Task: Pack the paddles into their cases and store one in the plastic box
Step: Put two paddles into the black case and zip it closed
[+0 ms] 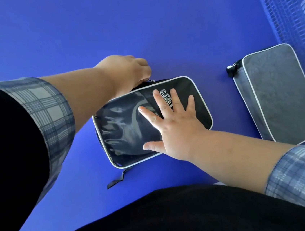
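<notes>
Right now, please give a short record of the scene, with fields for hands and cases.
left hand: pinches the metal zipper pull at the far edge of the black rectangular fabric case
right hand: lies flat, fingers spread, on that case
grey rectangular fabric case: lies apart to the right, near the blue net
surface: blue table

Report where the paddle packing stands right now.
Apparently done: the grey case lies flat and looks closed; its contents are hidden. In hand: the right hand presses flat on the black case while the left hand pinches its zipper pull at the far edge. Left: finish that zip, then store one case in the plastic box, which is not in view.
</notes>
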`<action>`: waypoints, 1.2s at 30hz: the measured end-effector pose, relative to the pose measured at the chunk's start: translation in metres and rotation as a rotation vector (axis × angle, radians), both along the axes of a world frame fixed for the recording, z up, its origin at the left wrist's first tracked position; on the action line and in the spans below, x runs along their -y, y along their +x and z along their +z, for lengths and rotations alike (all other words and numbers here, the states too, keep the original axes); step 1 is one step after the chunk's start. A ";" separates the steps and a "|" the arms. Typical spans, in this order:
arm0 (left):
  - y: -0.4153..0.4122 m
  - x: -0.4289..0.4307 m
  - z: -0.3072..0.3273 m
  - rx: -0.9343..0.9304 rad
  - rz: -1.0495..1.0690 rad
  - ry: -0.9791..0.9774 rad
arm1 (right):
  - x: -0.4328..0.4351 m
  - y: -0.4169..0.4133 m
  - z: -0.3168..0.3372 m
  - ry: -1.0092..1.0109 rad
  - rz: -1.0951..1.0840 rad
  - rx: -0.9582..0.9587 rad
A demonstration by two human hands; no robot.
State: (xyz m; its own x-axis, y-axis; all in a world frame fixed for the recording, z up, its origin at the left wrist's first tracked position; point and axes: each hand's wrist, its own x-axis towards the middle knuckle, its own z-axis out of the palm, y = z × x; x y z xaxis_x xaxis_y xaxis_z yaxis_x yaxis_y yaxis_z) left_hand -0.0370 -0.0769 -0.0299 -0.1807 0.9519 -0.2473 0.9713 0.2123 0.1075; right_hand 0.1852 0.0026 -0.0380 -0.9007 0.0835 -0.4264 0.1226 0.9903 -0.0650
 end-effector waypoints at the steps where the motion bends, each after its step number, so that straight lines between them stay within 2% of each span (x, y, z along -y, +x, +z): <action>1: -0.001 0.005 0.002 -0.009 0.000 0.002 | 0.000 0.000 -0.001 -0.004 -0.002 0.000; 8: -0.005 0.049 0.011 -0.154 -0.018 -0.096 | 0.001 -0.001 0.001 -0.004 -0.003 0.014; 12: -0.010 0.079 0.014 -0.175 -0.004 -0.120 | 0.002 -0.002 0.006 0.007 -0.002 0.040; 17: -0.001 0.087 0.009 -0.073 0.129 -0.098 | 0.033 -0.030 0.015 -0.073 -0.073 -0.183; 24: -0.010 0.093 -0.004 0.083 0.148 0.062 | 0.040 -0.048 -0.003 0.084 -0.054 -0.054; 30: -0.018 0.080 -0.012 0.244 0.073 0.025 | 0.043 -0.050 -0.001 0.084 -0.049 -0.031; 36: -0.031 0.078 -0.015 0.250 -0.041 0.020 | 0.044 -0.050 -0.002 0.091 -0.039 -0.034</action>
